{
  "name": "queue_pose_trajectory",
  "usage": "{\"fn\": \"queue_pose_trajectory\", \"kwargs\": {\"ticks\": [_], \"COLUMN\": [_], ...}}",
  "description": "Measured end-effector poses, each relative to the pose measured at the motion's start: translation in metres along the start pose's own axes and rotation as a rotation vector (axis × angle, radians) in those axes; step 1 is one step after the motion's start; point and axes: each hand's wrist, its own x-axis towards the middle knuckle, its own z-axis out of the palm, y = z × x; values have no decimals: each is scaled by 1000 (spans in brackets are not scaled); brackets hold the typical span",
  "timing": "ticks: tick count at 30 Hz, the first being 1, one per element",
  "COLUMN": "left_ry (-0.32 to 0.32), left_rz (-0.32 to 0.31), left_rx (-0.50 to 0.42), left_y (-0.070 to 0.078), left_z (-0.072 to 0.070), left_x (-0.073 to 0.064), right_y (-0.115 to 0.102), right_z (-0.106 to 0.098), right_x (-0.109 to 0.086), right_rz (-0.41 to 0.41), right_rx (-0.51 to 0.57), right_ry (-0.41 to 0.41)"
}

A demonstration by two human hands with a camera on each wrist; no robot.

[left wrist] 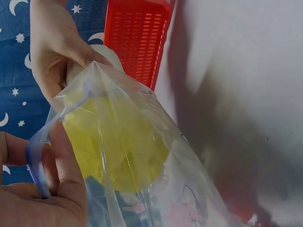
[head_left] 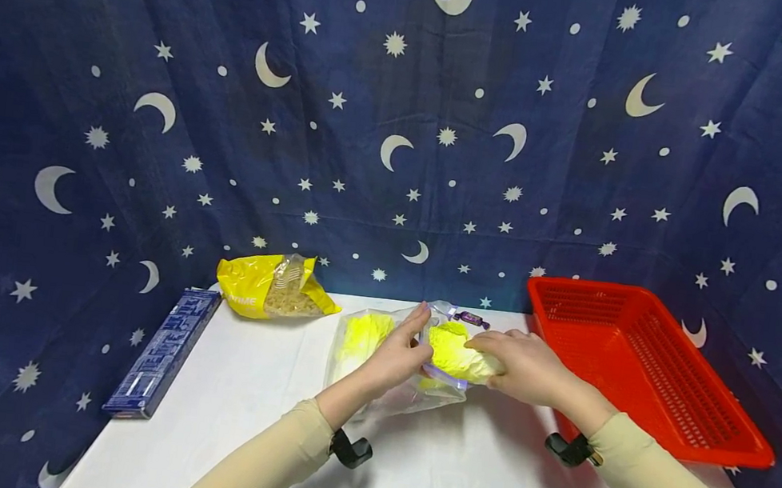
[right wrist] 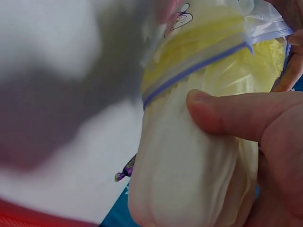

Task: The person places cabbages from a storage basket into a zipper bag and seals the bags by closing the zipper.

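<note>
My right hand (head_left: 525, 364) grips a napa cabbage (head_left: 454, 352) by its pale stem end, the thumb lying along its side in the right wrist view. The cabbage's yellow leafy end is inside the mouth of a clear zip bag (left wrist: 142, 156) with a purple zip strip (right wrist: 199, 68). My left hand (head_left: 396, 357) holds the bag's rim at the zip strip, fingers (left wrist: 68, 161) curled at its edge. Another yellow-and-white piece, seemingly cabbage (head_left: 364, 338), shows through the clear plastic to the left of that hand. Faint printed figures mark the bag.
A red plastic basket (head_left: 618, 375) stands at the right. At the back left lies a yellow bag of dry food (head_left: 277, 287), with a long blue box (head_left: 165, 351) along the left edge. A purple-wrapped candy (head_left: 472, 318) lies behind the cabbage on the white table (head_left: 229, 395).
</note>
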Motion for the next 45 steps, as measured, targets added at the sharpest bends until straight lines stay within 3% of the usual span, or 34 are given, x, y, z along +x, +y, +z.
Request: {"fn": "queue_pose_trajectory", "kwargs": {"ticks": [6,12,19,25,33,45], "left_ry": [17,-18,-32,-48,-65,-75], "left_rz": [23,68,60,58,70,77], "left_rx": [27,78,105,137,223,201], "left_y": [0,-3,-5,-5,-5,-3], "left_z": [2,3,5,7,8,10], "left_x": [0,-1,-2,-3,-5,-5], "right_y": [1,-2,-10,-9,1,-3], "right_z": [0,4,8,10,13,18], "right_x": [4,5,5,8,11,20], "right_rz": [9,-2,-84,-68,36,268], "right_rx": [-61,-102,-128,-97,132,568], "right_ry": [-22,-11,43,59,37,32]}}
